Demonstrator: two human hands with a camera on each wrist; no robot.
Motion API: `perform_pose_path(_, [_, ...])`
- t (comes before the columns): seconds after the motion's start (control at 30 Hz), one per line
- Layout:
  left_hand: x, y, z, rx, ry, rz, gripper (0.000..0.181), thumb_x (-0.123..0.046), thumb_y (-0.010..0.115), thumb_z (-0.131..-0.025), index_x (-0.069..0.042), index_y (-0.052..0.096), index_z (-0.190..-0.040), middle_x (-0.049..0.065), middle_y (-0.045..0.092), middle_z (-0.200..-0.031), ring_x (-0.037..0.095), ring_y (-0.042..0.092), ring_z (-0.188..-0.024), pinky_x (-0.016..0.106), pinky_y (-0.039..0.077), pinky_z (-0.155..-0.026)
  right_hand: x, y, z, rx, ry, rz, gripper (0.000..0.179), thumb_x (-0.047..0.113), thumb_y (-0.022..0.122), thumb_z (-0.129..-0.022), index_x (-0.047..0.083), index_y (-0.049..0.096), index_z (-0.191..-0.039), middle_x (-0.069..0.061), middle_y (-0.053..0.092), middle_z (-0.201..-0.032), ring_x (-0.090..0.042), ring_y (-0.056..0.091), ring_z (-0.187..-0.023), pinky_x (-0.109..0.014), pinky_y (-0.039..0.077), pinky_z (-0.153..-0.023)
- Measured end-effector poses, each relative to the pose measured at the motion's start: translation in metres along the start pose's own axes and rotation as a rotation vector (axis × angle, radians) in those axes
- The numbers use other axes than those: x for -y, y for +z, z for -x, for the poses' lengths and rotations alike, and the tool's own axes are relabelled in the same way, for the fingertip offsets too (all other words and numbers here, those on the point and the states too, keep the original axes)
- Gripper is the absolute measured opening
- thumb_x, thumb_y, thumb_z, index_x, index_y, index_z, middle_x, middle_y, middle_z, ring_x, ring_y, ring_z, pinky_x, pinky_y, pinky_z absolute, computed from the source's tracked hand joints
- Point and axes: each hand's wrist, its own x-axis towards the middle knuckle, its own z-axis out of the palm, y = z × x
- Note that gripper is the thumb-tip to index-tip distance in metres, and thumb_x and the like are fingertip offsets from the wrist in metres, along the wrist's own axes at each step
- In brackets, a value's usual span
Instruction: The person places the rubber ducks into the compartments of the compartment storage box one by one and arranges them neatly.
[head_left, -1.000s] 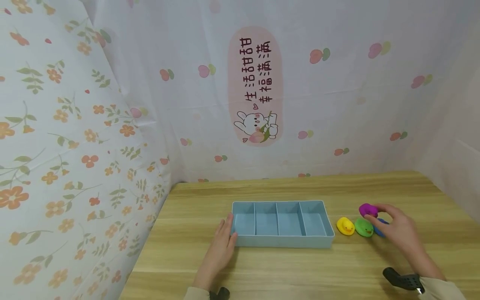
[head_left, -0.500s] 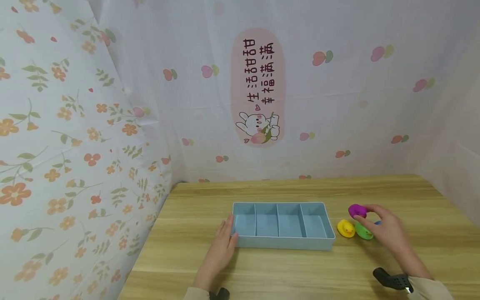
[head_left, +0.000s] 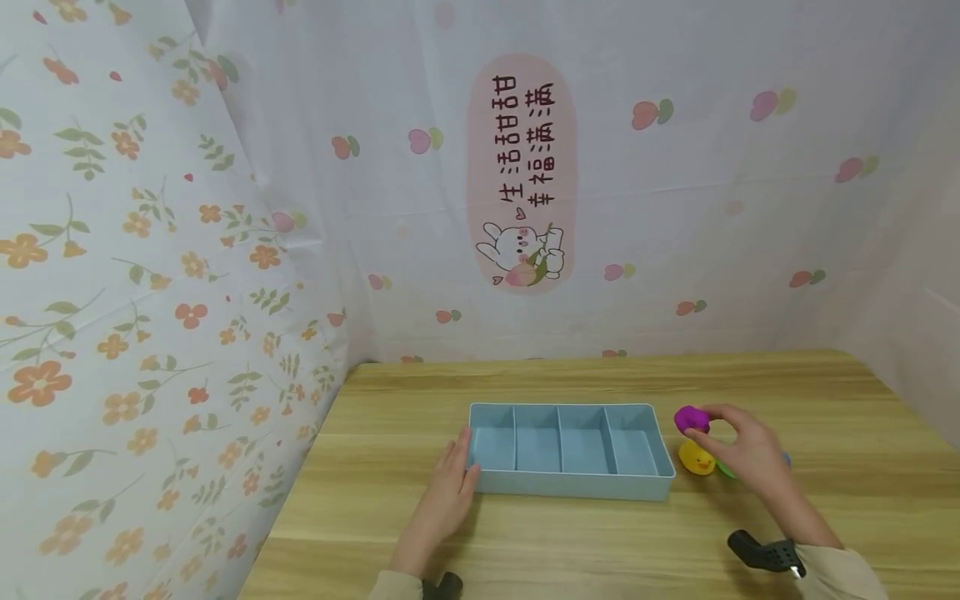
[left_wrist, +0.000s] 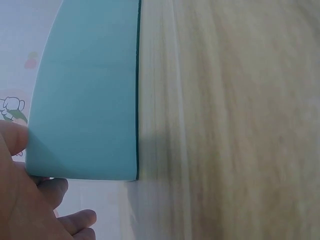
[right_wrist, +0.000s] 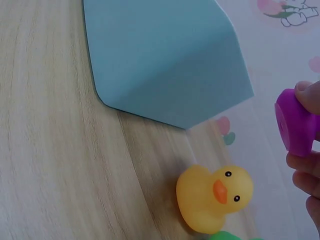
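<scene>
My right hand (head_left: 748, 454) pinches a purple rubber duck (head_left: 690, 419) between thumb and fingers, raised just above a yellow rubber duck (head_left: 698, 458). In the right wrist view the purple duck (right_wrist: 296, 123) is held at the right edge, its flat base showing. A green duck (head_left: 726, 470) is mostly hidden behind the hand, and a blue toy (head_left: 787, 459) barely shows past it. My left hand (head_left: 444, 492) rests against the left end of a light blue box (head_left: 570, 484) with several compartments; in the left wrist view its thumb touches the box (left_wrist: 85, 100) near the rim.
The box stands on a wooden table (head_left: 585, 550), its compartments holding nothing visible. A white printed cloth (head_left: 675, 208) hangs behind the table, and a flowered cloth (head_left: 150, 333) hangs along the left side.
My right hand has carried the purple duck leftward, from above the green duck to above the yellow one, nearer the box. The left hand stays at the box's left end.
</scene>
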Motion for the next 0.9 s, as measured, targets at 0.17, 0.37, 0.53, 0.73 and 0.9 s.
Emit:
perform_pose_path(0.17, [0.001, 0.001, -0.001, 0.01, -0.009, -0.003, 0.056, -0.024, 0.036, -0.104, -0.001, 0.017, -0.152, 0.017, 0.024, -0.156, 0.046, 0.022, -0.141, 0.061, 0.024, -0.112, 0.005, 0.005, -0.001, 0.016, 0.005, 0.006, 0.047, 0.033, 0.072, -0.085, -0.003, 0.061, -0.114, -0.025, 0.064, -0.109, -0.046, 0.053, -0.107, -0.066, 0.042, -0.084])
perform_pose_path(0.37, [0.002, 0.001, -0.001, 0.016, -0.021, 0.009, 0.056, -0.024, 0.036, -0.104, -0.003, 0.017, -0.152, 0.016, 0.022, -0.157, 0.044, 0.021, -0.142, 0.059, 0.024, -0.113, 0.014, 0.009, -0.004, 0.01, -0.006, 0.007, 0.046, 0.031, 0.073, -0.084, -0.003, 0.062, -0.113, -0.024, 0.064, -0.109, -0.046, 0.055, -0.106, -0.067, 0.042, -0.086])
perform_pose_path(0.53, [0.001, 0.0, -0.002, 0.022, -0.029, 0.014, 0.057, -0.023, 0.036, -0.104, -0.003, 0.016, -0.153, 0.016, 0.022, -0.157, 0.043, 0.02, -0.142, 0.058, 0.023, -0.113, 0.022, 0.012, -0.005, 0.019, -0.003, 0.0, 0.048, 0.032, 0.074, -0.083, -0.002, 0.062, -0.114, -0.022, 0.064, -0.107, -0.044, 0.055, -0.105, -0.067, 0.043, -0.086])
perform_pose_path(0.73, [0.001, 0.001, -0.002, 0.025, -0.036, 0.016, 0.056, -0.022, 0.037, -0.104, -0.003, 0.016, -0.153, 0.015, 0.021, -0.158, 0.043, 0.02, -0.143, 0.058, 0.023, -0.113, 0.026, 0.017, -0.006, 0.042, 0.008, -0.01, 0.048, 0.032, 0.074, -0.084, -0.001, 0.061, -0.116, -0.022, 0.063, -0.109, -0.044, 0.054, -0.107, -0.069, 0.041, -0.088])
perform_pose_path(0.9, [0.001, 0.002, -0.002, 0.023, -0.033, 0.024, 0.057, -0.022, 0.037, -0.104, -0.003, 0.015, -0.153, 0.016, 0.021, -0.158, 0.044, 0.02, -0.142, 0.059, 0.023, -0.113, 0.03, 0.022, -0.008, 0.04, -0.007, -0.023, 0.046, 0.031, 0.074, -0.084, -0.001, 0.062, -0.115, -0.022, 0.064, -0.109, -0.044, 0.055, -0.107, -0.068, 0.041, -0.09])
